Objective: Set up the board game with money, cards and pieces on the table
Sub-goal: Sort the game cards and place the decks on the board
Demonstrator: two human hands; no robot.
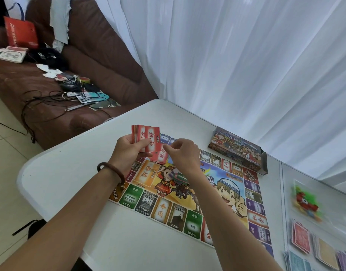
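A colourful game board (207,192) lies flat on the white table (74,182). Above the board's far left corner, my left hand (127,151) grips a fanned stack of red cards (142,133). My right hand (183,155) pinches the edge of one red card (160,156) that hangs just below the stack. The game box (238,149) lies at the board's far right corner. At the right sit a clear bag of coloured pieces (305,200) and piles of money and cards (324,253).
A brown sofa (94,55) littered with cables, papers and a red bag (21,32) stands to the left beyond the table. White curtains (246,55) hang behind the table. A seam (283,202) divides the tabletop at the right.
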